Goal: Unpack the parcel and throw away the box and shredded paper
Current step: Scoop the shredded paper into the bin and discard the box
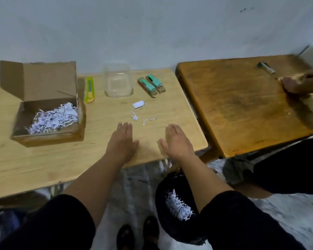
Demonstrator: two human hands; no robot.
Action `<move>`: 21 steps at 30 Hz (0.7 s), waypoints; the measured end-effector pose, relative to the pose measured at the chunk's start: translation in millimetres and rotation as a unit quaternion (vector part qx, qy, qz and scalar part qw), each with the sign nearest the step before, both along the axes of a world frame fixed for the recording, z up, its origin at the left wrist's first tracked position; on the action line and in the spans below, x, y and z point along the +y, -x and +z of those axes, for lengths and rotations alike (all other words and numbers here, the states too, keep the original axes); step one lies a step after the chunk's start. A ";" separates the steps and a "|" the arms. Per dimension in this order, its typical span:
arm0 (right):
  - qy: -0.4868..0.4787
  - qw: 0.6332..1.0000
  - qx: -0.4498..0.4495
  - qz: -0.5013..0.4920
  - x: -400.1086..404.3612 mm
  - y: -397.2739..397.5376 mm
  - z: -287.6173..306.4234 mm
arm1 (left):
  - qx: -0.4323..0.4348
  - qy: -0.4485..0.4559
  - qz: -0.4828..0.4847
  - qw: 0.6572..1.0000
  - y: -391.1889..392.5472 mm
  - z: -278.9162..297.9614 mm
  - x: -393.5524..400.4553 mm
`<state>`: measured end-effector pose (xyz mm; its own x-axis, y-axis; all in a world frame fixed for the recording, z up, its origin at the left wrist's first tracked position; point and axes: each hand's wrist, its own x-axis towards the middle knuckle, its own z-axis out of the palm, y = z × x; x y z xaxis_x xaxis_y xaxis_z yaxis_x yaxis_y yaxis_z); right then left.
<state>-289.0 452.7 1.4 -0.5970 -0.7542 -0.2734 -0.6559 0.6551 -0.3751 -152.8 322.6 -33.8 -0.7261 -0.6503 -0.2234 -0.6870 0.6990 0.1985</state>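
An open cardboard box (43, 136) stands at the left of the light wooden table (79, 159), its lid up, with white shredded paper (54, 118) inside. A few loose paper scraps (138, 110) lie mid-table. My left hand (122, 139) and my right hand (177, 139) rest flat on the table just in front of those scraps, fingers spread, holding nothing. Below the table's front edge sits a black bin bag (172, 219) with a clump of shredded paper (178, 207) in it.
Along the back of the table lie a yellow-green utility knife (89, 90), a clear plastic container (118, 80) and two teal staplers (151, 85). A darker wooden table (242, 105) adjoins on the right, where another person's hand (300, 83) rests near a small metal object (266, 67).
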 end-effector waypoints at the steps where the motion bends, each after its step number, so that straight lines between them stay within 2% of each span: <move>1: -0.001 1.000 -0.011 0.003 -5.5 0.3 -10.1 | 0.002 -0.007 0.022 1.000 -3.2 -9.0 -6.6; 5: 0.016 0.999 -0.028 0.018 -27.2 7.4 -43.9 | 0.042 0.013 0.065 0.997 -11.8 -31.3 -29.7; 10: 0.095 0.995 -0.012 0.033 -61.3 20.1 -61.6 | 0.054 0.031 0.065 0.996 -16.5 -44.7 -38.5; 21: 0.137 0.975 -0.031 0.175 -139.4 47.8 -67.0 | 0.065 0.045 0.068 0.995 -18.6 -49.9 -39.5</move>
<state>-336.9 313.3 -65.6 -0.2786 -0.9585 -0.0610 -0.7919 0.2652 -0.5501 -134.2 283.1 -83.7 -0.6491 -0.7574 -0.0706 -0.7492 0.6203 0.2322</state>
